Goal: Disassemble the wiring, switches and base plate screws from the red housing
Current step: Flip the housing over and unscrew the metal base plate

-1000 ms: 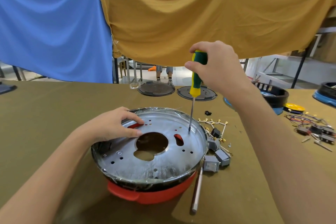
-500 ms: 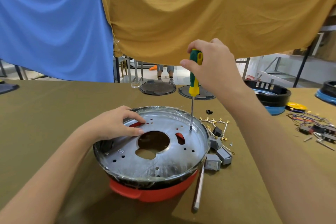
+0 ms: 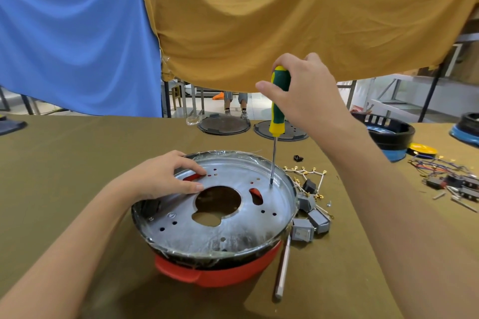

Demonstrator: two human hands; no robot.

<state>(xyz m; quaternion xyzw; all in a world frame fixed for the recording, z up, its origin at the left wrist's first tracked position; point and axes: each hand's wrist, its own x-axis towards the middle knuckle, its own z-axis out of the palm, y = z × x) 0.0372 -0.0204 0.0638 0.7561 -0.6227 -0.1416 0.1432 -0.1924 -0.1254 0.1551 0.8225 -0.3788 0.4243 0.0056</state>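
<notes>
Here my right hand (image 3: 308, 90) curls around the top of a green and yellow screwdriver (image 3: 278, 101), held upright with its tip planted on the far right part of the silver base plate (image 3: 233, 230); I cannot see the screw head itself. My left hand (image 3: 166, 176) presses on the plate's left side with fingers extended, thumb and fingertips resting on the metal to steady it. The plate sits on top of the red housing (image 3: 215, 273), which lies upside down on the olive table (image 3: 77, 163) directly in front of me. Just right of the housing lie the grey switches (image 3: 309, 217) and a white wiring harness (image 3: 305, 172), already out, so that part looks done. A metal rod (image 3: 282, 269) lies beside them. I judge the plate screws are the remaining work; at least one more shows near the left edge. Farther right sits another heap of wires (image 3: 451, 173).
</notes>
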